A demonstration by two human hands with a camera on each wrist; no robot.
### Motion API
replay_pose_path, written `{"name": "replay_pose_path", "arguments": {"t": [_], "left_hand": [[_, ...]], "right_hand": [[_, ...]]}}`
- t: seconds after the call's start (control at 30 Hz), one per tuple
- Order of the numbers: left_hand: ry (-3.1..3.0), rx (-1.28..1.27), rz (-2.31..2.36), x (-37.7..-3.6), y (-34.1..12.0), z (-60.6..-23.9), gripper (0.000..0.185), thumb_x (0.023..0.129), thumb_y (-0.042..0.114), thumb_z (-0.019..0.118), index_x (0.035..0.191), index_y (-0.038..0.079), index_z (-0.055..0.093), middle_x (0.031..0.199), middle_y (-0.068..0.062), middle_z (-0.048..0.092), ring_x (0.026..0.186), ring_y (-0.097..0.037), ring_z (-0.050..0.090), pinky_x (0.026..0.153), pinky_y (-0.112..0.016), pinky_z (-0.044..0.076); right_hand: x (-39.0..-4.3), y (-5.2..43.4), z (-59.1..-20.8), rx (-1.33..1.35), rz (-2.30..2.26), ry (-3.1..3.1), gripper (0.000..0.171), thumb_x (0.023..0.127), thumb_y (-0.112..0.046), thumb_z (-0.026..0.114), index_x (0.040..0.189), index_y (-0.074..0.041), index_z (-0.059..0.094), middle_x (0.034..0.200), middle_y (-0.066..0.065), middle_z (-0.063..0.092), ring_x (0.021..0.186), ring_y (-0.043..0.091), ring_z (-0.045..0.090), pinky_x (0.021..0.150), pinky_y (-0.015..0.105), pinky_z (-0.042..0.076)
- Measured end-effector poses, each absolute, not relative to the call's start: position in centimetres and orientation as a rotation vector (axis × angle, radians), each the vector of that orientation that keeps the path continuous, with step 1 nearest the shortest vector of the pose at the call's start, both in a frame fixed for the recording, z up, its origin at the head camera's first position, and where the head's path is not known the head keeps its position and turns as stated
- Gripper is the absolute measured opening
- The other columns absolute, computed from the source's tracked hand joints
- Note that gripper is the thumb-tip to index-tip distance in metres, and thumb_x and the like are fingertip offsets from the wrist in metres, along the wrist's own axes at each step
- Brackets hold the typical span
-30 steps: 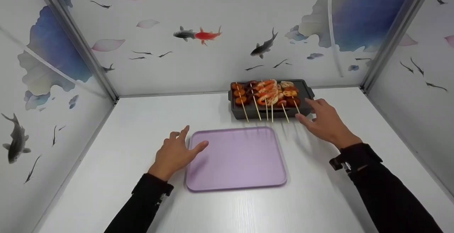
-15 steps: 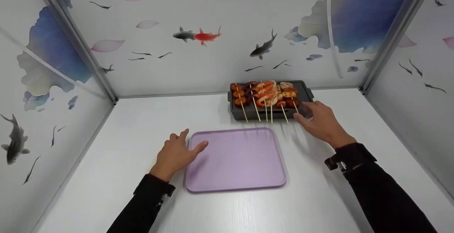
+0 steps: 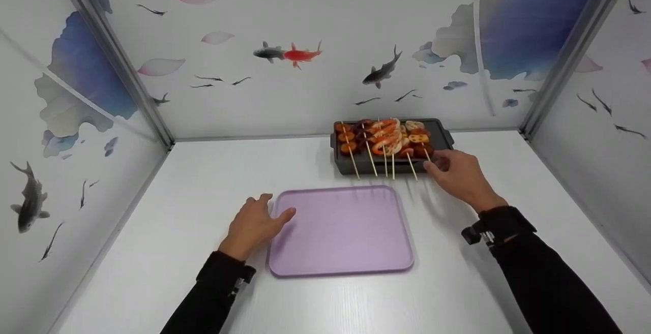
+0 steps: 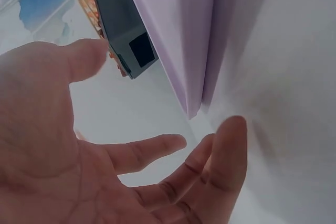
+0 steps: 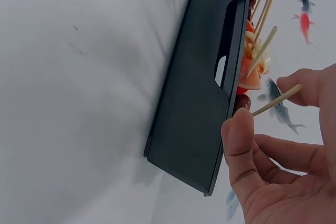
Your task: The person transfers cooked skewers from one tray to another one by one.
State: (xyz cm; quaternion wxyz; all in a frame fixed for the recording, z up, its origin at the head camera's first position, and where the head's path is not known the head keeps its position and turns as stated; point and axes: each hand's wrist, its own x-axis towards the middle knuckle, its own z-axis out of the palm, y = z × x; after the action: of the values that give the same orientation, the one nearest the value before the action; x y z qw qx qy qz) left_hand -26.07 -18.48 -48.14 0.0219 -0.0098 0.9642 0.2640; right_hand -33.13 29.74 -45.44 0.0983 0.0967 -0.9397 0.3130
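Observation:
In the head view, a dark grill pan (image 3: 441, 133) stands near the back wall, loaded with several food skewers whose sticks hang over its front edge. My right hand (image 3: 460, 176) is at the pan's front right corner, thumb and fingers around the end of the rightmost skewer (image 5: 281, 99). The right wrist view shows its stick running through the gap between thumb and fingertips, which stay apart. My left hand (image 3: 253, 226) hovers at the left edge of a flat purple tray (image 3: 341, 232), fingers spread and holding nothing.
The tray lies on a white table (image 3: 325, 303) in front of the pan. White panels patterned with fish and petals enclose the back and both sides, with grey metal posts (image 3: 114, 62) at the corners.
My right hand has moved slightly left and down, and its thumb and fingers have drawn closer around the rightmost skewer's stick. The left hand has barely moved beside the tray.

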Motion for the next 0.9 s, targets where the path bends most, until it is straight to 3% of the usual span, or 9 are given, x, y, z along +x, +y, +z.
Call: {"name": "replay_pose_path", "arguments": {"t": [0.13,0.27,0.4,0.57,0.9], "left_hand": [[2.982,0.006,0.888,-26.21,-18.58,-48.36,0.076,0.11,0.046,0.078,0.161,-0.008,0.062,0.15,-0.034,0.072,0.14,-0.049,0.071,0.119,-0.064,0.06],[2.985,0.028,0.921,-26.13,-18.69,-48.53,0.064,0.108,0.033,0.08,0.154,-0.01,0.067,0.138,-0.032,0.077,0.123,-0.04,0.076,0.109,-0.059,0.066],[2.97,0.052,0.933,-26.03,-18.89,-48.66,0.058,0.107,0.025,0.081,0.151,-0.01,0.068,0.119,-0.026,0.08,0.101,-0.03,0.075,0.092,-0.05,0.068],[2.942,0.063,0.979,-25.98,-19.32,-48.69,0.05,0.104,0.018,0.08,0.145,-0.009,0.072,0.101,-0.016,0.076,0.084,-0.021,0.07,0.07,-0.033,0.061],[2.934,0.103,1.006,-25.89,-19.26,-48.71,0.047,0.101,0.008,0.08,0.143,-0.012,0.072,0.091,-0.012,0.075,0.074,-0.016,0.066,0.064,-0.026,0.053]], "right_hand": [[-33.35,29.78,-45.37,0.24,0.96,-2.775,0.057,0.117,-0.033,0.071,0.151,0.012,0.07,0.124,0.032,0.08,0.114,0.046,0.077,0.095,0.059,0.063],[-33.54,29.73,-45.46,0.216,0.997,-2.784,0.054,0.116,-0.031,0.071,0.149,0.013,0.072,0.126,0.033,0.081,0.109,0.044,0.08,0.088,0.048,0.065],[-33.75,29.58,-45.57,0.207,1.043,-2.796,0.053,0.116,-0.029,0.072,0.149,0.012,0.072,0.125,0.033,0.082,0.089,0.03,0.084,0.079,0.034,0.065],[-33.89,29.19,-45.36,0.178,1.086,-2.782,0.048,0.115,-0.027,0.073,0.144,0.01,0.075,0.119,0.031,0.083,0.073,0.012,0.078,0.071,0.025,0.061],[-33.6,29.42,-45.02,0.137,1.2,-2.753,0.036,0.113,-0.024,0.074,0.133,0.006,0.082,0.1,0.021,0.086,0.072,0.011,0.075,0.067,0.023,0.059]]}}
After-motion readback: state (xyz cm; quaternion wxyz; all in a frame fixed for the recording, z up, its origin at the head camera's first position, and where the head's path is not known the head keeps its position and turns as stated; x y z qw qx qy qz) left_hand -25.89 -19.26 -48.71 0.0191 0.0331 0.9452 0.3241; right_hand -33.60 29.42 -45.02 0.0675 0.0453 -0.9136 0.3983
